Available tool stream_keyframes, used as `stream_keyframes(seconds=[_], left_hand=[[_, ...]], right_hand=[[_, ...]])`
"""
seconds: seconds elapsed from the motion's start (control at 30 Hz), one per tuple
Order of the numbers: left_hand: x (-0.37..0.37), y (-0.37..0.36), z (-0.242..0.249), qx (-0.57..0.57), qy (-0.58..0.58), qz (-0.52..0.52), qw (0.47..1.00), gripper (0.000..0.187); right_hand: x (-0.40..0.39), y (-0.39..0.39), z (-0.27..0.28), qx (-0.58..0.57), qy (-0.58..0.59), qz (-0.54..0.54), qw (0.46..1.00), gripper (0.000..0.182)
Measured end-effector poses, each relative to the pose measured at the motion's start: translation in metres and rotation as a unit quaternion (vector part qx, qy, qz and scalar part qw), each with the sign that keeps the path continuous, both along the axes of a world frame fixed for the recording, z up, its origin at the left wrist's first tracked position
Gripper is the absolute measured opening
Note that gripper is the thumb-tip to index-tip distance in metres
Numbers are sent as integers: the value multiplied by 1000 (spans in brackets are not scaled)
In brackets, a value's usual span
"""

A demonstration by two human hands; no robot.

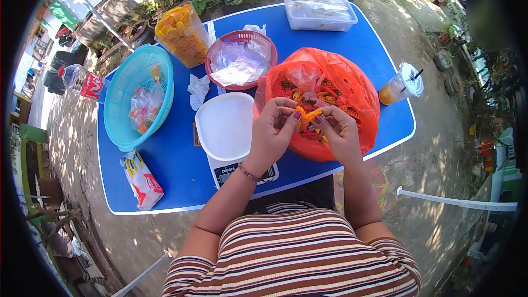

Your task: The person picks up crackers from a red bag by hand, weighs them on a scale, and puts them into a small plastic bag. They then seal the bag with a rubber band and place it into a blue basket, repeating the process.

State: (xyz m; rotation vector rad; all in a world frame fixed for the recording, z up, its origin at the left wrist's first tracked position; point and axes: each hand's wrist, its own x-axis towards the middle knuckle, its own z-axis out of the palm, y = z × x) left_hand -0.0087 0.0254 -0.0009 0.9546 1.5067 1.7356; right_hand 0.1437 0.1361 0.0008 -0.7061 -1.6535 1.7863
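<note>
Both hands meet over a red plastic bag [360,91] with a red mesh basket showing inside it. Between their fingertips is a small bright orange piece [309,116], stretched from one hand to the other; its exact kind is too small to tell. My left hand [278,126] pinches one end with thumb and forefinger. On the other end, my right hand [340,132] is closed in a similar pinch. Several orange and yellow pieces [328,98] lie in the bag below, partly hidden by the fingers.
A kitchen scale [225,171] with a white tray [224,126] stands left of the bag. Around it are a red basket of clear plastic bags [242,63], a turquoise basin [115,104], a tub of orange chips [181,33], a lidded container [319,11] and a drink cup [397,85].
</note>
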Motion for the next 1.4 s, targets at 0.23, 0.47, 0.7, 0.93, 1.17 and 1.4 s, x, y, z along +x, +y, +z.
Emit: stream_keyframes(seconds=[0.23,0.47,0.7,0.93,1.17,1.4], left_hand=[[-43,-60,-3,-26,147,56,987,27],[-75,-102,-1,-239,233,220,917,46],[-84,-104,-12,-188,367,207,887,47],[-62,-67,8,-83,408,136,899,40],[-28,1,8,8,411,-43,910,27],[-20,43,-22,-66,511,-32,856,27]], right_hand=[[-69,-42,16,298,-52,76,950,17],[-115,-68,5,369,-98,143,913,27],[-126,-75,-12,416,-77,97,901,29],[-86,-41,15,490,-49,-28,870,24],[-33,39,-16,399,-254,-51,879,35],[-1,31,-18,484,-259,71,833,34]])
